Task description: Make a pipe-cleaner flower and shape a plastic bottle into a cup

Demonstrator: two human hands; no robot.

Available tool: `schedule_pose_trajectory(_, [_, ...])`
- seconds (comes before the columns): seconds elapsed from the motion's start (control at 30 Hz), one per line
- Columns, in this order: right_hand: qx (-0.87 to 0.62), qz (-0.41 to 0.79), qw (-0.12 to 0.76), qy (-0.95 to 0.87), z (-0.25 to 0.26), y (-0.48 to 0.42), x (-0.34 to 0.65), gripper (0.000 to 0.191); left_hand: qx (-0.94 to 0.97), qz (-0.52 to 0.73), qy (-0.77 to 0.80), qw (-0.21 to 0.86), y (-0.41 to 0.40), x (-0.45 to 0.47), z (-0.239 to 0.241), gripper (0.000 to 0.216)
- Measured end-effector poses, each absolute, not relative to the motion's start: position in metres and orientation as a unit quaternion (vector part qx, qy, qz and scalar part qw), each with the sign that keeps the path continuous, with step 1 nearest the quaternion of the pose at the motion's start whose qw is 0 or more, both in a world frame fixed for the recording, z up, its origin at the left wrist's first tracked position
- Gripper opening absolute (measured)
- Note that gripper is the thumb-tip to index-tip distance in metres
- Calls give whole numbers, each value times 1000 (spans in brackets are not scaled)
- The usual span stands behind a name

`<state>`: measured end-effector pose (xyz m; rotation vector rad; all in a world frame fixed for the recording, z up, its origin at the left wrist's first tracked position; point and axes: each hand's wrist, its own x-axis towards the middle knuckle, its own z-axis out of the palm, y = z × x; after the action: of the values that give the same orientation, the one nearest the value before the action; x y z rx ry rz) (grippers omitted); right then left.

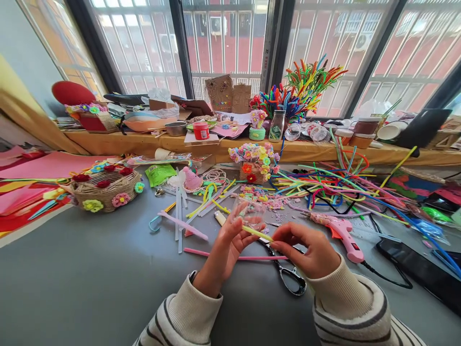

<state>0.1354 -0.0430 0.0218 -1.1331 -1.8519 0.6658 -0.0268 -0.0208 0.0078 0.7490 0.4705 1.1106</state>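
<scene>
My left hand point(228, 245) is curled around a small clear plastic cup point(249, 211), which lies tilted above the table. Across the cup's near side runs a yellow pipe cleaner point(257, 234), passing by my left thumb. My right hand point(311, 250) pinches the right end of this pipe cleaner between thumb and fingertips. Under my hands, black-handled scissors point(293, 281) rest on the table, their blades partly hidden. A pink pipe cleaner point(201, 252) lies across the table behind my left wrist.
A pink glue gun point(342, 233) lies right of my right hand, its cord running toward a black phone point(421, 269). Clear glue sticks point(179, 216) are at left. A flower-trimmed basket point(108, 190) stands far left; pipe cleaners point(345, 182) pile up at back right.
</scene>
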Motion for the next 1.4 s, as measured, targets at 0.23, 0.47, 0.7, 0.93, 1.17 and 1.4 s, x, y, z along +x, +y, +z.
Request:
schedule_pose_trajectory(0.23, [-435,330,407,-732,25,-44,134,12,312,501,180,787,-21,-29,11,55])
schedule_pose_trajectory(0.47, [-431,336,397,-737,27,-44,135,15,303,478,130,814,-20,-30,8,44])
schedule_pose_trajectory(0.7, [-424,341,361,-757,30,-44,137,14,298,439,112,840,-21,-30,7,43])
schedule_pose_trajectory(0.93, [-395,357,329,-780,41,-52,144,12,309,433,120,838,-21,-31,8,39])
schedule_pose_trajectory(1.17, [-418,407,353,-731,36,-53,145,16,295,438,118,841,-21,-30,10,38])
schedule_pose_trajectory(1.4, [-412,420,391,-708,30,-50,143,19,308,426,96,845,-23,-30,10,39])
